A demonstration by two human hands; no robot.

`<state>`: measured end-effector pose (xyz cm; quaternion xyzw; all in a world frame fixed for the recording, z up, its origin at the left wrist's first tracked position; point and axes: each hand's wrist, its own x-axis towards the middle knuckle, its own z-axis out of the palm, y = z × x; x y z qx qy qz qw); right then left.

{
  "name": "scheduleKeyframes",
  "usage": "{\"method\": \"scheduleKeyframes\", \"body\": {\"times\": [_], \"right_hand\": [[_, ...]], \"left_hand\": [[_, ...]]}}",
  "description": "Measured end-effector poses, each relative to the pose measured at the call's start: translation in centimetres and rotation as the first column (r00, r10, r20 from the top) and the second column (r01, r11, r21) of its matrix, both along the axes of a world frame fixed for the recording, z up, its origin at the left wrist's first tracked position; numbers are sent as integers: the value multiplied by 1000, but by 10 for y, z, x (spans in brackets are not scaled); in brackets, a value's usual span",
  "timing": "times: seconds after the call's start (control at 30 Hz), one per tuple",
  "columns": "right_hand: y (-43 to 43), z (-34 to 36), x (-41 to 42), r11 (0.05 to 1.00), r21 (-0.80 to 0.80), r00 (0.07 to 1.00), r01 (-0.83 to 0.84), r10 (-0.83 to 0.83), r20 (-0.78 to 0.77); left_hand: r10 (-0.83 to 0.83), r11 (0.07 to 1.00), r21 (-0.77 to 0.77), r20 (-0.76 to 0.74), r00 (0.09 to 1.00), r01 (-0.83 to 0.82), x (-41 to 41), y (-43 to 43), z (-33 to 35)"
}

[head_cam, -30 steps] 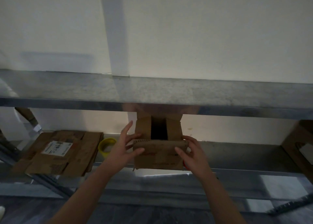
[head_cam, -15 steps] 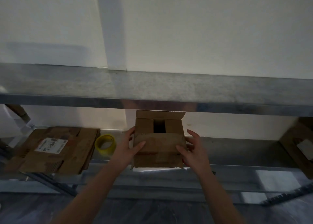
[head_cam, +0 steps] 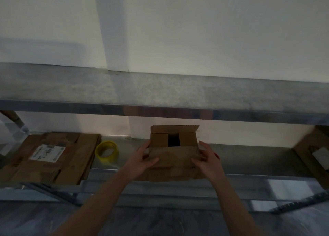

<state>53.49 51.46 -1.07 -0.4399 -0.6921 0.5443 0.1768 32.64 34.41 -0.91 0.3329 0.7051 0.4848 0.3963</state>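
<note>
A small brown cardboard box (head_cam: 173, 157) stands on the lower metal shelf (head_cam: 249, 157), its top flaps partly folded with a dark gap in the middle and the far flap still up. My left hand (head_cam: 140, 161) grips the box's left side, thumb across the near flap. My right hand (head_cam: 207, 160) grips the right side the same way, thumb on the near flap. Something small and red shows just behind my right hand.
A stack of flattened cardboard (head_cam: 51, 157) with a white label lies at the left of the same shelf. A yellow tape roll (head_cam: 106, 152) sits between it and the box. Another cardboard box (head_cam: 315, 157) stands at the right. The upper shelf (head_cam: 160, 93) overhangs closely.
My hands have pressed the near flap down over the box and settled on its two sides. My left fingers, spread apart a second ago, now wrap the left side.
</note>
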Motion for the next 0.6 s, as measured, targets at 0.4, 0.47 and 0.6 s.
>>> {"method": "scheduleKeyframes", "body": {"times": [0.4, 0.47, 0.6], "right_hand": [[65, 21, -6, 966, -57, 967, -254, 255, 19], [65, 14, -3, 967, -11, 967, -255, 255, 21], [55, -3, 10, 956, 74, 957, -283, 277, 84]], "left_hand": [[-191, 978, -130, -252, 949, 162, -33, 66, 16], [-267, 963, -125, -309, 913, 239, -34, 62, 10], [-317, 948, -101, -366, 875, 302, -25, 51, -7]]}}
